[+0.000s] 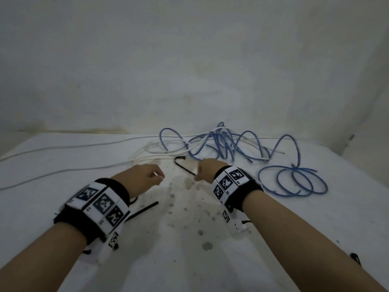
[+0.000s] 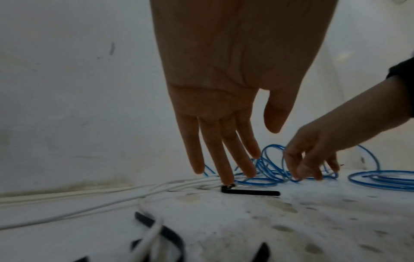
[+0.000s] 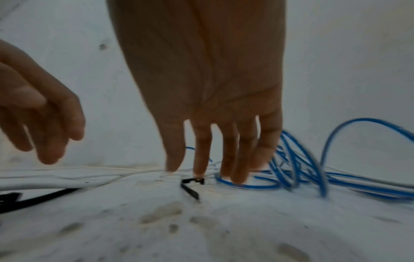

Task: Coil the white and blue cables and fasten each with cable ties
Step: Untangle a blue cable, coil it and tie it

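Note:
A blue cable (image 1: pixel 219 142) lies in a loose tangle at the back of the white table (image 1: pixel 63 207), with a few flatter loops (image 1: pixel 294 167) to its right. The white cable (image 1: pixel 69 170) runs from the left edge into that tangle. Between my hands lies a bent black cable tie (image 1: pixel 185 168). My left hand (image 1: pixel 155 175) hangs over the white strands (image 2: pixel 156 187) with straight fingers (image 2: pixel 226 159), holding nothing. My right hand (image 1: pixel 202 171) points its fingers (image 3: pixel 201 168) down beside the tie (image 3: pixel 192 184) and a blue loop (image 3: pixel 246 186), also empty.
A second black tie (image 1: pixel 145 209) lies by my left wrist, and more black ties (image 2: pixel 170 234) show low in the left wrist view. The tabletop carries brown stains (image 1: pixel 207 245). A pale wall (image 1: pixel 189 60) rises right behind the cables.

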